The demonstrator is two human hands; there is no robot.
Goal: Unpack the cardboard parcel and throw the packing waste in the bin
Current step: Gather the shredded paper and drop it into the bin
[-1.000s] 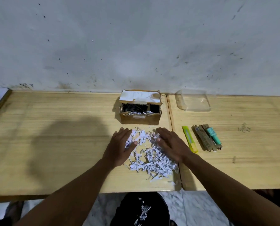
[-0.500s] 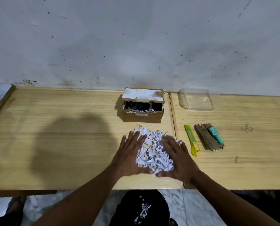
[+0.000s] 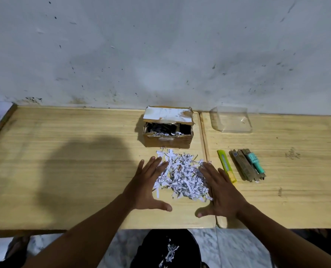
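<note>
We see the left hand (image 3: 148,187) and right hand (image 3: 219,192) flat on the pale wooden table (image 3: 64,171), fingers spread and grasping nothing, flanking a heap of white shredded paper strips (image 3: 182,178). The small open brown cardboard parcel (image 3: 168,129), shreds inside, sits at 12 o'clock of the heap; a black bin (image 3: 169,248) holding some shreds sits at 6 o'clock, under the table edge. At 3 o'clock lie a yellow utility knife (image 3: 226,166) and a clear plastic lid (image 3: 231,120) further back.
</note>
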